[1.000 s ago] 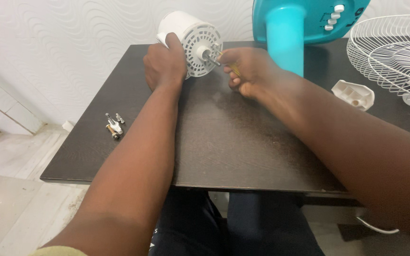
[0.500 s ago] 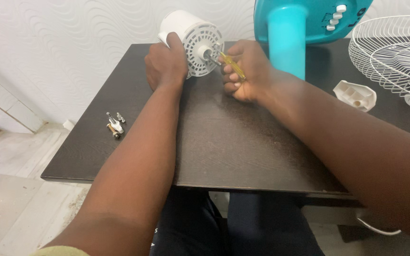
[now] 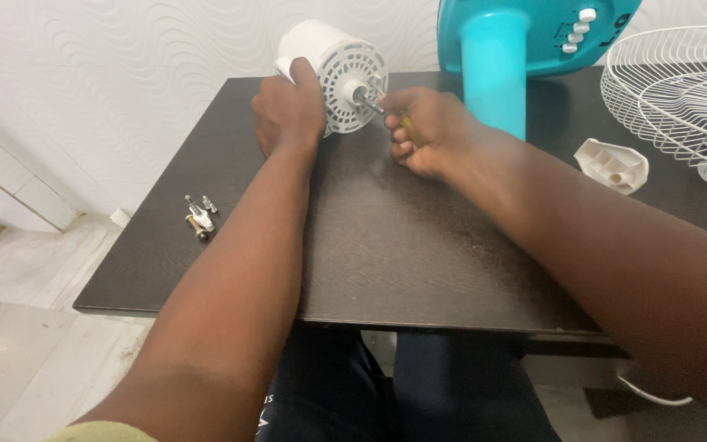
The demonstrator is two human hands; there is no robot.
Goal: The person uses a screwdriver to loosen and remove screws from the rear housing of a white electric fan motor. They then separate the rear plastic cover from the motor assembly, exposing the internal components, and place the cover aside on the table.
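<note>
A white fan motor housing (image 3: 339, 67) with a slotted face lies on its side at the back of the dark table (image 3: 386, 245). My left hand (image 3: 288, 110) grips its left side and holds it steady. My right hand (image 3: 423, 127) is closed around a yellow-handled screwdriver (image 3: 404, 124), whose tip reaches the front face of the housing next to the metal shaft (image 3: 366, 96). Most of the handle is hidden inside my fist.
A teal fan base and column (image 3: 497, 57) stands right behind my right hand. A white wire fan guard (image 3: 681, 90) fills the far right, with a small white plastic cover (image 3: 611, 165) in front of it. Loose screws and small metal parts (image 3: 198, 214) lie at the table's left.
My right hand has rolled over the screwdriver, so the yellow handle that showed half a second ago is now mostly hidden. My left hand and the housing stay in place.
</note>
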